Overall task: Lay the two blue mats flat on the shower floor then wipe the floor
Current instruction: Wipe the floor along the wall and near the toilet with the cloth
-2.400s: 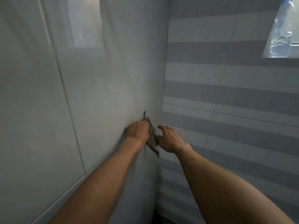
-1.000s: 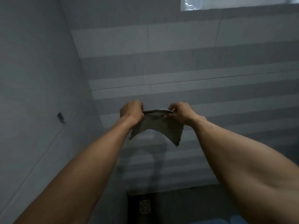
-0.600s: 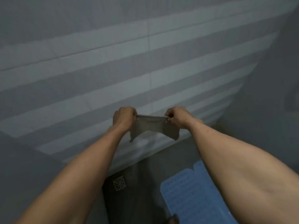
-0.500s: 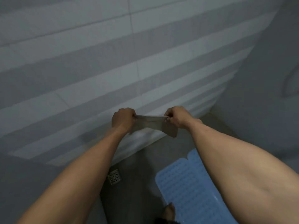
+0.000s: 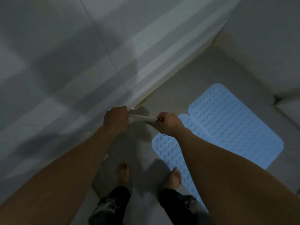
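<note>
Both hands hold a small grey cloth [image 5: 142, 118] stretched between them at chest height. My left hand [image 5: 116, 118] grips its left end and my right hand [image 5: 168, 125] grips its right end. Below, two blue mats lie flat side by side on the grey shower floor [image 5: 183, 82]. The farther mat [image 5: 230, 124] is fully in view. The nearer mat [image 5: 172, 150] is partly hidden by my right forearm, and my right foot [image 5: 176, 177] stands on its edge.
A striped tiled wall [image 5: 81, 62] runs along the left. A white ledge or wall [image 5: 267, 46] closes the far right corner. A floor drain [image 5: 106, 155] peeks out beside my left forearm. My left foot [image 5: 123, 172] stands on bare floor.
The view has tipped down from the wall to the floor, bringing both mats and my feet into sight. The cloth stays stretched between both hands.
</note>
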Action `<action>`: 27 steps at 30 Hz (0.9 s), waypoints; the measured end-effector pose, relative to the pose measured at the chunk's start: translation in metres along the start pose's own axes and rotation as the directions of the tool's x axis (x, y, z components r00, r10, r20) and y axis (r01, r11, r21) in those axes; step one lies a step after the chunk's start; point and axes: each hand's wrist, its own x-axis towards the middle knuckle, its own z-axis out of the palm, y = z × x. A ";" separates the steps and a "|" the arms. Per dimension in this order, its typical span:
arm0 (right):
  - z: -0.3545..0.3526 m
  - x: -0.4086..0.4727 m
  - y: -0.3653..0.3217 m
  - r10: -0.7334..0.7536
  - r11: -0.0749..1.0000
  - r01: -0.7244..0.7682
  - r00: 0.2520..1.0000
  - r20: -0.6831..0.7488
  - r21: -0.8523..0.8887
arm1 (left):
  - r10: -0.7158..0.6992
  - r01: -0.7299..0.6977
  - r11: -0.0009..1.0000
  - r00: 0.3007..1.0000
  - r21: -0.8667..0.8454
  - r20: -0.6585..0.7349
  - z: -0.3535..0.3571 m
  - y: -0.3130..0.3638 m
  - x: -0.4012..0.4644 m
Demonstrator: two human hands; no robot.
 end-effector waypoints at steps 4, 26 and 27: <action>0.095 0.072 0.051 0.017 1.000 -0.016 0.996 0.093 -0.002 | 0.052 -0.080 0.974 0.990 0.211 0.133 0.101 -0.042 0.057; 0.238 0.319 0.234 -0.084 0.986 -0.006 0.840 -0.536 -0.165 | 0.644 -0.501 0.750 0.702 0.432 -0.303 0.366 -0.021 0.291; 0.249 0.316 0.233 -0.130 0.985 0.030 0.783 -0.609 -0.171 | 0.674 -0.545 0.729 0.678 0.413 -0.294 0.371 -0.028 0.290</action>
